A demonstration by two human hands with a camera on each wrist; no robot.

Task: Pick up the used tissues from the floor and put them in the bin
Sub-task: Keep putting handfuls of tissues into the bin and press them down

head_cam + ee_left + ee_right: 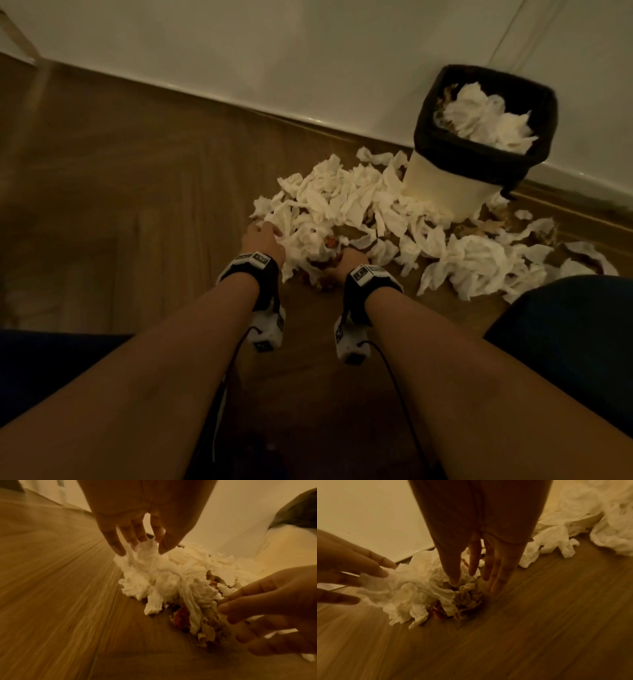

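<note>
Several crumpled white tissues litter the wooden floor in front of a cream bin with a black liner, which holds more tissues. My left hand reaches into the near end of the pile and pinches a tissue clump between thumb and fingers. My right hand is at the clump's other side. Its thumb presses on the stained part and its straight fingers reach down to the floor beside it. The paper stretches between both hands.
A white wall with a skirting board runs behind the pile and the bin. More tissues, some stained brown, lie to the right near my dark-clothed knee. Bare wooden floor extends to the left.
</note>
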